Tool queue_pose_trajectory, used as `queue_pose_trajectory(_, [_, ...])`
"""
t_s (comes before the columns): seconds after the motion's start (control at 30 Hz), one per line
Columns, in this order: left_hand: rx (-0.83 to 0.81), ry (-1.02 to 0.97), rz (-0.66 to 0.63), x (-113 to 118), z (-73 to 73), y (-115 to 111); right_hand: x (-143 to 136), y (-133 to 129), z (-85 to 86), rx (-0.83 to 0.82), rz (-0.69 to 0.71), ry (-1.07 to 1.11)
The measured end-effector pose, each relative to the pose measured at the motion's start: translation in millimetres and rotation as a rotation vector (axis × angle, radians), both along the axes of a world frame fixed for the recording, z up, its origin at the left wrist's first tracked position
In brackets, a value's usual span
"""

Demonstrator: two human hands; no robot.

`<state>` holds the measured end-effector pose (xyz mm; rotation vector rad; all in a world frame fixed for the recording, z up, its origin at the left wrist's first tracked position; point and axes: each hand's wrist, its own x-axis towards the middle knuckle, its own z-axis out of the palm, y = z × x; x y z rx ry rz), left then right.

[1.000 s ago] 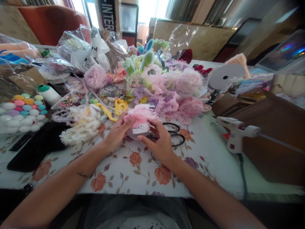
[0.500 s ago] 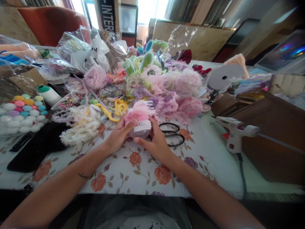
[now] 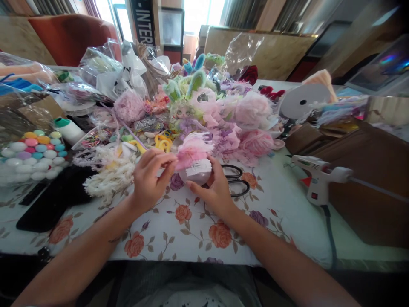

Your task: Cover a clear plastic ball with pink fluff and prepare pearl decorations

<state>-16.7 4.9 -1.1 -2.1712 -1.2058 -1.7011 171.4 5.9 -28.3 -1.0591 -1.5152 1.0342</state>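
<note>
My right hand is wrapped round the right side of a rounded pale piece with a white patch on its front. Pink fluffy fibre covers the top of that piece, with pale strands sticking up. On the left, my left hand pinches the left edge of the pink fibre between thumb and fingers. Black-handled scissors lie just right of my right hand, their blades hidden.
A white glue gun lies at the right by a brown box. Behind the hands are a doll with green ears and pink yarn. Cream yarn, a black pouch and colourful balls lie left.
My left hand has moved left from the rounded piece's side and now pinches the fibre's edge. The piece and my right hand have shifted slightly right in view.
</note>
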Motion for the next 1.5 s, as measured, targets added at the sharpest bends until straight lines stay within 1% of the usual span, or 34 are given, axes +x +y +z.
queue_pose_trajectory(0.07, [0.102,0.185,-0.042,0.1,3.0,-1.4,0.9,-1.4,0.7,0.056,-0.025,-0.076])
queue_pose_trajectory(0.17, [0.134,0.291,-0.061,0.3,2.9,-1.3,1.9,-2.2,1.4,0.112,-0.068,-0.146])
queue_pose_trajectory(0.4, [0.096,0.324,-0.098,-0.2,0.4,-0.2,3.5,-1.3,4.3,0.155,-0.124,-0.208])
queue_pose_trajectory(0.53, [0.071,0.318,-0.104,0.0,0.0,-0.3,4.1,-2.4,6.7,0.224,-0.173,-0.302])
queue_pose_trajectory(0.67, [0.061,0.306,-0.113,0.6,-0.8,-0.4,3.7,-2.4,6.6,0.274,-0.189,-0.339])
queue_pose_trajectory(0.8, [0.072,0.358,-0.076,1.4,-1.3,-1.2,2.7,-2.2,5.5,0.285,-0.189,-0.353])
queue_pose_trajectory(0.93, [0.066,0.389,-0.016,2.4,-3.1,-2.1,1.1,-2.9,5.4,0.260,-0.187,-0.351])
queue_pose_trajectory(1.03, [0.042,0.352,0.017,4.1,-4.8,-2.8,-0.6,-4.1,6.1,0.230,-0.171,-0.326])
queue_pose_trajectory(1.13, [-0.014,0.228,0.011,6.6,-5.6,-3.2,-1.9,-5.4,6.6,0.172,-0.136,-0.280])
queue_pose_trajectory(1.23, [-0.109,0.081,0.000,7.7,-5.6,-1.3,-2.0,-6.1,6.0,0.105,-0.095,-0.213])
queue_pose_trajectory(1.37, [-0.258,-0.086,0.058,4.9,-5.7,2.8,-1.2,-5.3,3.5,0.048,-0.050,-0.096])
queue_pose_trajectory(1.4, [-0.258,-0.125,0.078,3.9,-5.5,2.8,-1.3,-4.8,3.2,0.031,-0.031,-0.055])
queue_pose_trajectory(1.43, [-0.225,-0.143,0.089,3.1,-4.9,1.9,-1.6,-4.3,3.1,0.011,-0.008,-0.010])
queue_pose_trajectory(1.5, [-0.068,-0.083,0.043,2.3,-2.9,-2.3,-2.4,-3.3,4.1,-0.030,0.031,0.077])
